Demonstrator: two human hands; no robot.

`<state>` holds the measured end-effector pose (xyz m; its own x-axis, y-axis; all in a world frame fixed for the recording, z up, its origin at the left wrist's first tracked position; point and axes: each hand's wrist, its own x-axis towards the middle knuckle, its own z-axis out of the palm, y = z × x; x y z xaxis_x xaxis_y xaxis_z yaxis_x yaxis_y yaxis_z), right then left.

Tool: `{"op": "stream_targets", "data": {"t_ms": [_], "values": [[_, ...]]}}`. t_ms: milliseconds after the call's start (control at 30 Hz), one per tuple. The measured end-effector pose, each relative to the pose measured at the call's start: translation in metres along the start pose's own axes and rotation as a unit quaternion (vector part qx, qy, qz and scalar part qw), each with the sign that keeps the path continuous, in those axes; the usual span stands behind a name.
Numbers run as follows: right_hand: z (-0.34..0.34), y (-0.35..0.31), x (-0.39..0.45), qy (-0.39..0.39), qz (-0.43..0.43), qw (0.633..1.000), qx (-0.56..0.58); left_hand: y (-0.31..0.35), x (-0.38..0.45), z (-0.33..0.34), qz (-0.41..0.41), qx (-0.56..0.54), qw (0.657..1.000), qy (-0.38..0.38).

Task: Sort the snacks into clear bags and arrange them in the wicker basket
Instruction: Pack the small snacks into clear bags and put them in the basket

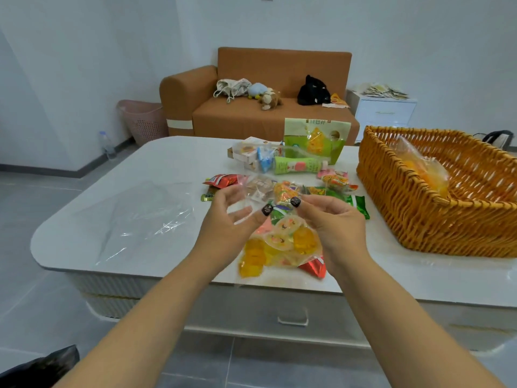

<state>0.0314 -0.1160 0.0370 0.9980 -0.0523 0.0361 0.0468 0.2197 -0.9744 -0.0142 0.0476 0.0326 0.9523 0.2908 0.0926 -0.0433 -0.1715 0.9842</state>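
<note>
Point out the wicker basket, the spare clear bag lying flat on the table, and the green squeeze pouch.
wicker basket (pixel 414 217): head view, on its woven front wall.
spare clear bag (pixel 145 217): head view, on the middle of the flat plastic.
green squeeze pouch (pixel 296 165): head view, on its printed body.

I see a white table (pixel 84 236) with rounded corners, and on its left part lies a flat sheet of clear plastic (pixel 145 219). Loose snack packets (pixel 282 191) lie spread over its middle, with a green pouch (pixel 316 140) and a lying green bottle (pixel 298 165) behind them. At its right end I see the wicker basket (pixel 436 217), and near the front edge a clear bag of yellow jelly cups (pixel 279 247).
</note>
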Motion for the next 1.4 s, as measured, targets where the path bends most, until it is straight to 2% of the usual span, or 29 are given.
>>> {"op": "stream_targets", "data": {"t_ms": [167, 267, 400, 533, 700, 900, 1067, 1300, 1400], "values": [[0.015, 0.013, 0.001, 0.012, 0.027, 1.0, 0.01, -0.024, 0.009, 0.01, 0.057, 0.019, 0.994, 0.093], [0.012, 0.017, 0.002, 0.019, 0.034, 0.999, 0.007, -0.032, 0.013, 0.009, 0.067, 0.047, 0.991, 0.108], [0.0, 0.013, 0.012, 0.044, 0.015, 0.999, -0.026, -0.034, 0.024, 0.002, 0.025, -0.032, 0.994, 0.101], [-0.015, 0.009, 0.018, -0.017, 0.021, 1.0, -0.008, -0.034, 0.031, -0.002, -0.009, -0.085, 0.993, 0.085], [-0.019, 0.013, 0.026, -0.134, 0.011, 0.982, -0.132, -0.036, 0.039, -0.006, -0.025, -0.108, 0.991, 0.081], [-0.011, 0.011, 0.038, -0.141, -0.001, 0.986, -0.084, -0.034, 0.043, -0.012, -0.024, -0.117, 0.991, 0.054], [-0.022, 0.013, 0.057, -0.095, 0.007, 0.995, -0.041, -0.035, 0.049, -0.028, -0.029, -0.138, 0.989, 0.047], [-0.031, -0.001, 0.068, -0.223, -0.074, 0.962, -0.138, -0.032, 0.045, -0.042, 0.045, -0.032, 0.998, 0.019], [-0.028, -0.007, 0.068, -0.247, -0.096, 0.951, -0.162, -0.027, 0.044, -0.041, 0.083, -0.011, 0.996, 0.009]]}}
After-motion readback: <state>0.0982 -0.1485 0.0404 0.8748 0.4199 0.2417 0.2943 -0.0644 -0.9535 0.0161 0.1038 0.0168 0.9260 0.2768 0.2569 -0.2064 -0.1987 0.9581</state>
